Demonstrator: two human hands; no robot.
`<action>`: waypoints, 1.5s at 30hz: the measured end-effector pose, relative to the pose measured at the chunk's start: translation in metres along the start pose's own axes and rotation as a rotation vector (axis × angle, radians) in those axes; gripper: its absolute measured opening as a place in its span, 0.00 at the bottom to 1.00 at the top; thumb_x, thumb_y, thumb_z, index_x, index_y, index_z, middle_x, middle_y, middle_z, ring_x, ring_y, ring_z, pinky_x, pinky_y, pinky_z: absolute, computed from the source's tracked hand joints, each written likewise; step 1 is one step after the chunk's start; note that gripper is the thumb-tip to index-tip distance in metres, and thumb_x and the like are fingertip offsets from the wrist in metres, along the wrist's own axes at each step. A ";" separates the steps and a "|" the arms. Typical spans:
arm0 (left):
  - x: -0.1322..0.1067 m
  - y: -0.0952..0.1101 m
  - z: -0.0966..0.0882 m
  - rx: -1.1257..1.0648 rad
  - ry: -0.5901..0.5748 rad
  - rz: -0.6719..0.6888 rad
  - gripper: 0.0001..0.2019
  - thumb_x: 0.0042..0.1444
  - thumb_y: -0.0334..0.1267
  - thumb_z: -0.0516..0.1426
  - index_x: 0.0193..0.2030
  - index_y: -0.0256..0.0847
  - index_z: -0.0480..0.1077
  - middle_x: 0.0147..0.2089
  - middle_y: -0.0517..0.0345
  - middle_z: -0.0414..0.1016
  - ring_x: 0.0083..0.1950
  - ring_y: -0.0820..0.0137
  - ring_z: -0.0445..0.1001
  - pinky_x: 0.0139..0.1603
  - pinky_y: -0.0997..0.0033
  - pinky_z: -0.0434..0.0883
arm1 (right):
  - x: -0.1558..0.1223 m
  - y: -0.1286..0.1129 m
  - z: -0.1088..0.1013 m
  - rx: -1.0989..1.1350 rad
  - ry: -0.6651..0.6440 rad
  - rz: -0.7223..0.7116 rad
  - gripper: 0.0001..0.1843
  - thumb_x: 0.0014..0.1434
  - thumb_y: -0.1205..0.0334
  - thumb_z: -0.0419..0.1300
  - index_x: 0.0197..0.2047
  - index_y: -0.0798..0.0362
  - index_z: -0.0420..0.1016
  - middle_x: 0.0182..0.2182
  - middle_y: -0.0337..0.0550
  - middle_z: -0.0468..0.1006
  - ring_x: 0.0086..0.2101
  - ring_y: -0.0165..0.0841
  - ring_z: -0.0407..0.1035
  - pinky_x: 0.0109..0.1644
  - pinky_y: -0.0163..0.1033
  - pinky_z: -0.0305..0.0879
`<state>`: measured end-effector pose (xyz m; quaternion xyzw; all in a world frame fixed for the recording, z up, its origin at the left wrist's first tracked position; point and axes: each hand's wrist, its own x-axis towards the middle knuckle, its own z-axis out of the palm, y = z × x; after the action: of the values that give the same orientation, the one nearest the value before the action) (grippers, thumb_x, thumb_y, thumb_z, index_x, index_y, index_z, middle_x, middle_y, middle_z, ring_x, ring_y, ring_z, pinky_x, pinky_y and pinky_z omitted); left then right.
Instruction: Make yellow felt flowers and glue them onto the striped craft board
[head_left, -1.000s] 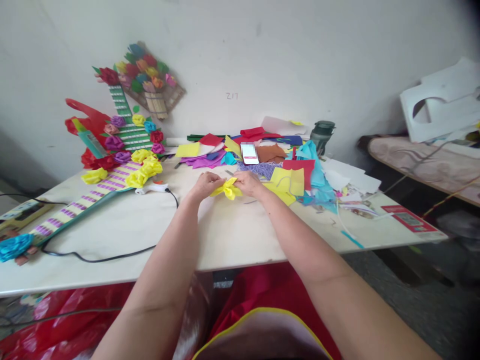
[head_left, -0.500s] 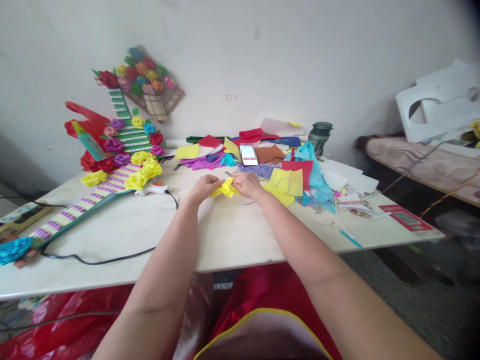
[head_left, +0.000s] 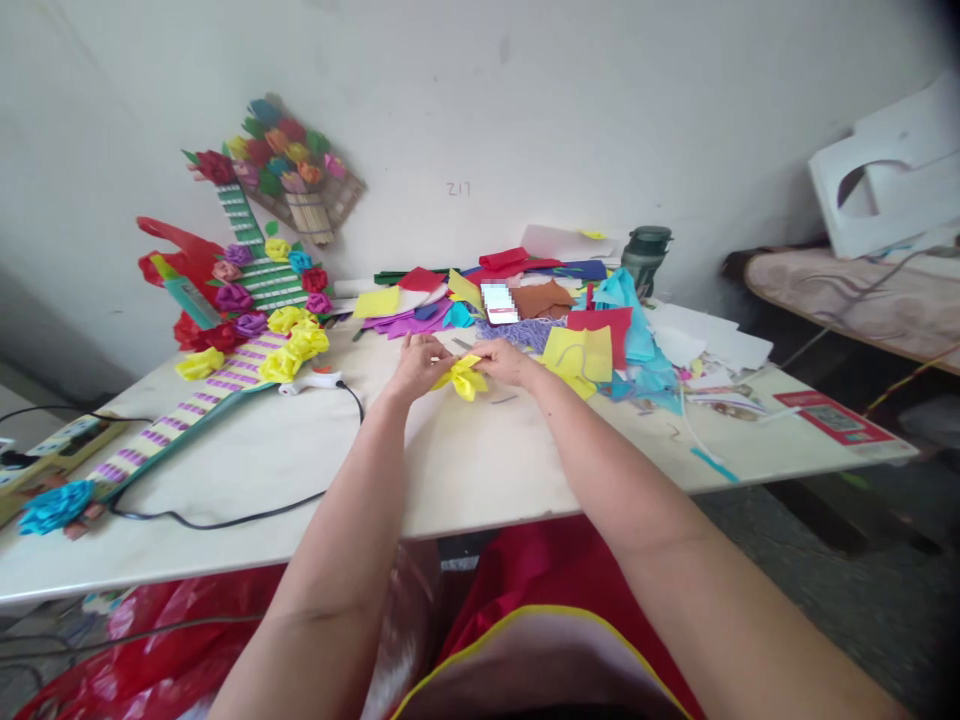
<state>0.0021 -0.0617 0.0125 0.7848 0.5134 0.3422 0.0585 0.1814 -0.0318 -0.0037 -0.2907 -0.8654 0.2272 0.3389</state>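
Observation:
My left hand and my right hand meet over the middle of the white table. Both pinch a small yellow paper flower between them, fingers closed on its folded petals. Just beyond the hands lies a heap of coloured paper pieces with a phone on top. A white glue gun lies to the left of my left hand, its black cord trailing across the table.
A green striped craft board with paper roses leans at the left, up against the wall. A dark green bottle stands at the back. A red card lies near the right edge. Red plastic bags sit under the table.
The view has shifted slightly. My hands stay on the yellow flower and have worked its petals a little; the flower now hangs lower between them.

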 end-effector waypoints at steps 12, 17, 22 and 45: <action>0.002 0.005 0.000 0.127 -0.016 0.125 0.07 0.49 0.39 0.55 0.26 0.40 0.71 0.38 0.53 0.70 0.46 0.64 0.63 0.58 0.56 0.48 | -0.003 -0.001 -0.008 0.158 -0.120 0.128 0.16 0.48 0.67 0.54 0.41 0.57 0.76 0.28 0.36 0.76 0.26 0.23 0.63 0.31 0.30 0.59; 0.002 0.003 0.001 0.130 0.009 0.137 0.09 0.50 0.41 0.55 0.26 0.40 0.71 0.36 0.53 0.69 0.44 0.65 0.63 0.56 0.57 0.52 | -0.002 0.001 -0.007 0.095 -0.042 0.092 0.14 0.50 0.61 0.56 0.38 0.55 0.78 0.29 0.37 0.77 0.28 0.25 0.65 0.32 0.31 0.59; 0.002 0.002 0.000 0.019 0.008 0.074 0.10 0.49 0.41 0.54 0.23 0.38 0.69 0.32 0.53 0.69 0.41 0.66 0.64 0.49 0.63 0.59 | -0.003 -0.009 -0.009 -0.157 0.046 0.105 0.12 0.51 0.60 0.55 0.32 0.56 0.78 0.23 0.38 0.75 0.27 0.26 0.65 0.30 0.30 0.54; -0.006 -0.005 -0.002 -0.447 -0.196 -0.235 0.13 0.44 0.46 0.54 0.24 0.36 0.67 0.19 0.62 0.63 0.22 0.76 0.60 0.23 0.75 0.57 | 0.000 -0.016 0.000 -0.545 0.048 0.034 0.14 0.55 0.60 0.51 0.33 0.52 0.78 0.31 0.42 0.76 0.30 0.30 0.65 0.29 0.34 0.48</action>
<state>-0.0049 -0.0651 0.0090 0.7167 0.5048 0.3603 0.3188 0.1760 -0.0431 0.0059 -0.3909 -0.8814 -0.0155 0.2648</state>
